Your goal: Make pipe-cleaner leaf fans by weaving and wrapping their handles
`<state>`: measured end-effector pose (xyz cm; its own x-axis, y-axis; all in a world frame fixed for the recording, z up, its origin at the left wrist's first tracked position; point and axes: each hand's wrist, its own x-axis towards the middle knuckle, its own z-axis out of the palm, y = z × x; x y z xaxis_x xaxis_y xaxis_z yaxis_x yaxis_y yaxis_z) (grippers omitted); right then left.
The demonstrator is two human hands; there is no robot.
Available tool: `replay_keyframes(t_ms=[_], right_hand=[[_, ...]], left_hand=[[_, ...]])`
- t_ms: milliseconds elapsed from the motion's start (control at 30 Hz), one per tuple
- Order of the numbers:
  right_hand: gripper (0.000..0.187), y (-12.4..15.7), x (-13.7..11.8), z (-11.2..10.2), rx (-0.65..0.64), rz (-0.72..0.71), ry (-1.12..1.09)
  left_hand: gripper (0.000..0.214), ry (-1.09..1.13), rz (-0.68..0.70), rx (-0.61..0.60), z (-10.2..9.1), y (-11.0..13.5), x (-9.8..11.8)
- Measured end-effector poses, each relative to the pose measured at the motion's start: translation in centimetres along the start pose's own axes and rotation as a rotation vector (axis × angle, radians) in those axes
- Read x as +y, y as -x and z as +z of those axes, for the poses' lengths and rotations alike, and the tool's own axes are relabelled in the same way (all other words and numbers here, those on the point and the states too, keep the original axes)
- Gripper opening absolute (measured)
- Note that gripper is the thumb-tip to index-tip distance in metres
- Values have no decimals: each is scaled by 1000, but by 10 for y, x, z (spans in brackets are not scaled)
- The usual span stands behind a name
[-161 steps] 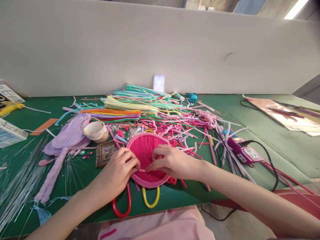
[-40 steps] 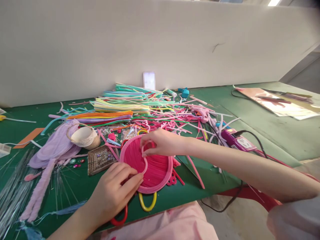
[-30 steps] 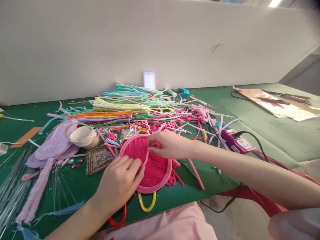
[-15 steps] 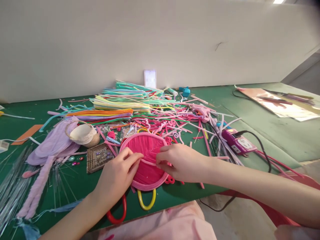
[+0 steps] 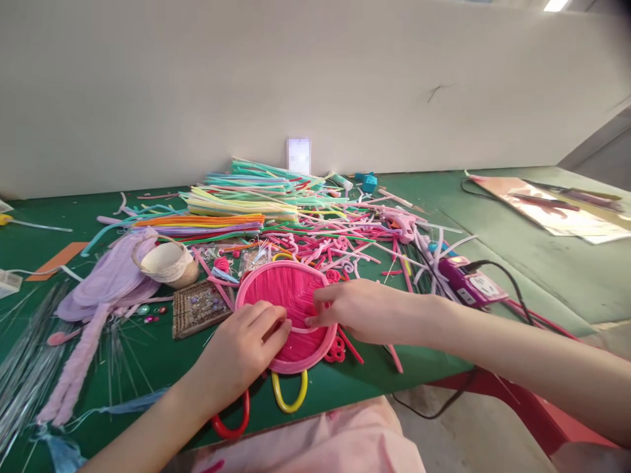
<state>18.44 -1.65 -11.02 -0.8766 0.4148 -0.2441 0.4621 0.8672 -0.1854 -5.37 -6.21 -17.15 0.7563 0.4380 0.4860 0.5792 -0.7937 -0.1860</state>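
Across the round pink piece (image 5: 274,286) on the table (image 5: 552,263), the left hand (image 5: 249,345) and right hand (image 5: 348,310) pinch a pale strip (image 5: 300,330), probably light, soft and pliable, best held near its ends.

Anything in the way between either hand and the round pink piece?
Nothing visible blocks either: the left hand and right hand are already over the round pink piece, a thin pale pink strip across it at their fingertips. The loose pink stems lie beyond it.
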Motion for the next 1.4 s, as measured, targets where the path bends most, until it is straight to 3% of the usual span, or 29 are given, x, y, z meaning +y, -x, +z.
replay_keyframes(t_ms=[100, 233, 333, 667, 833, 900, 967, 1067, 1133, 1200, 1267, 1400], right_hand=[[39, -10, 8, -5, -35, 3, -56], [25, -21, 18, -8, -47, 42, -124], [24, -27, 23, -13, -46, 83, -130], [21, -46, 28, -37, -149, 113, 23], [22, -53, 22, -33, -130, 33, 180], [22, -54, 22, -31, -121, 20, 201], [22, -53, 22, -28, -102, 17, 199], [22, -53, 22, -27, -86, 26, 203], [21, -52, 19, -28, -96, 45, 201], [20, -50, 16, -30, -106, 58, 191], [21, -46, 13, -32, -109, 69, 179], [20, -31, 5, -27, -61, 124, 101]], left_hand=[[34, 26, -7, -34, -1, 1, 11], [40, 59, -116, -149, 1, 2, 38], [68, 36, -158, -202, 4, 5, 50], [75, 100, -128, -265, 11, 12, 47], [72, 290, -187, -252, -6, 12, 34], [49, 344, -373, -178, -17, 17, 21], [35, 273, -730, -80, -26, 22, 9], [50, 237, -989, -297, -31, 24, -2], [57, 261, -1053, -442, -28, 21, -2], [58, 251, -1099, -475, -23, 16, 0], [57, 194, -1068, -401, -18, 14, 4], [39, 10, -760, -69, -15, 19, 13]])
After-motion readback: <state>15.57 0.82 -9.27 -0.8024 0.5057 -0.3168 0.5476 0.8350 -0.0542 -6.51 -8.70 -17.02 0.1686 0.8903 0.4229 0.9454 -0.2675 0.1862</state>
